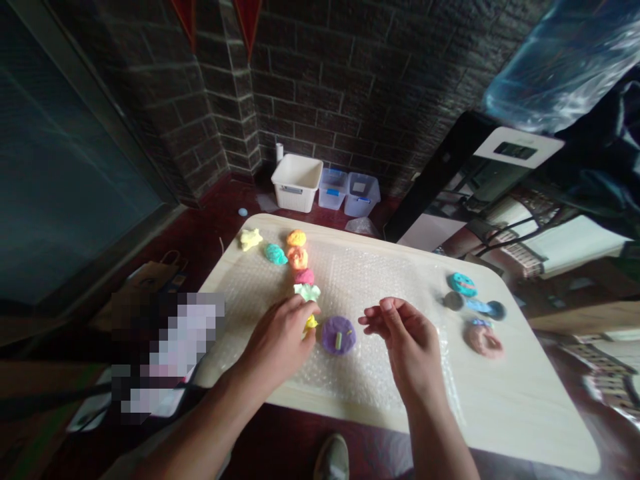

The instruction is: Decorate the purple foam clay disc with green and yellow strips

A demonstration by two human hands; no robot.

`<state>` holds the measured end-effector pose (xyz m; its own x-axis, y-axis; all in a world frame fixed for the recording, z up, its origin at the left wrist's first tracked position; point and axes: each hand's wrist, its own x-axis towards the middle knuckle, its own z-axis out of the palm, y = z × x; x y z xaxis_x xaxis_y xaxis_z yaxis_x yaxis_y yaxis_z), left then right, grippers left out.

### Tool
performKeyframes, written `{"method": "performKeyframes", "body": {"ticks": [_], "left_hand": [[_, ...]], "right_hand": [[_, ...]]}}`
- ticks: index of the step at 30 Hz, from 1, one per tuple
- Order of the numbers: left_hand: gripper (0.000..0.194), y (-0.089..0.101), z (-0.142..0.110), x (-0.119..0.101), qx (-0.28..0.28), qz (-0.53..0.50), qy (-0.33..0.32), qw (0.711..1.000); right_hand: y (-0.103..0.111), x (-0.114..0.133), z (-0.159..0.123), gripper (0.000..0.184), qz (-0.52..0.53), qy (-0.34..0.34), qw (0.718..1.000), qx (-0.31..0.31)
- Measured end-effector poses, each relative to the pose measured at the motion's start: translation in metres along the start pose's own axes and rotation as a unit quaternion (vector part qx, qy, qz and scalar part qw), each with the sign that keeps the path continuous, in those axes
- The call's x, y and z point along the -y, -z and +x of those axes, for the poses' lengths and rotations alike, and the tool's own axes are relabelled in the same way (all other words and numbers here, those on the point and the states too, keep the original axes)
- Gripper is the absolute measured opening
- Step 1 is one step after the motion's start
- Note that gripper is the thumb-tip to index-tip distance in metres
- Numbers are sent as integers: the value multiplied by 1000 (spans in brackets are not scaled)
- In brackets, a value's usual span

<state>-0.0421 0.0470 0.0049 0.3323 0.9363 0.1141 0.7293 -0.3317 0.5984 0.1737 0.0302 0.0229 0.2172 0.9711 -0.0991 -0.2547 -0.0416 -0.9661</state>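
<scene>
My left hand (286,328) is closed round a yellow lump of modelling clay (311,323), part of which shows between thumb and fingers. To its right lies a flat purple clay disc (332,332), with a small pale green strip (339,341) and a tiny yellow bit on it. My right hand (404,333) hovers right of the disc, thumb pressed to the curled fingers; anything between them is too small to make out. Beyond my left hand run clay lumps in a row: pale green (307,292), dark pink (304,277), orange (298,258) and yellow-orange (297,238).
Bubble wrap (365,280) covers much of the pale table (540,407). A teal lump (275,253) and pale yellow piece (251,239) lie far left. At right are a blue clay piece (463,285), a dumbbell-shaped piece (477,306) and a pinkish-brown ring (484,340). Bins (296,193) stand behind.
</scene>
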Motion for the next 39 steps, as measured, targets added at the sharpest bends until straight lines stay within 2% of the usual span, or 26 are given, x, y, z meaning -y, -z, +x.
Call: {"method": "performKeyframes", "body": {"ticks": [4, 8, 12, 15, 18, 24, 32, 39], "left_hand": [[18, -1, 1, -3, 0, 12, 3, 1000], [12, 0, 2, -8, -24, 14, -1, 1000], [11, 1, 5, -11, -77, -9, -4, 997], [12, 3, 7, -14, -97, -27, -12, 995], [13, 4, 7, -16, -99, -44, -23, 994], [14, 5, 7, -19, -93, -66, -23, 993], [13, 6, 6, -21, -98, -92, -15, 991], [13, 8, 7, -20, -100, -102, -10, 990]], "right_hand": [[-5, 3, -3, 40, -58, 12, 998, 21], [-4, 3, -5, 48, -104, 14, 993, 43], [-2, 0, -4, 32, -129, 35, 990, 46], [-2, -3, -3, 28, -136, 47, 988, 63], [-3, -6, -3, 29, -149, 47, 985, 76], [-3, -8, -6, 35, -162, 47, 984, 62], [-5, -11, -8, 25, -120, 48, 988, 84], [-4, -10, -6, 27, -147, 67, 985, 53]]}}
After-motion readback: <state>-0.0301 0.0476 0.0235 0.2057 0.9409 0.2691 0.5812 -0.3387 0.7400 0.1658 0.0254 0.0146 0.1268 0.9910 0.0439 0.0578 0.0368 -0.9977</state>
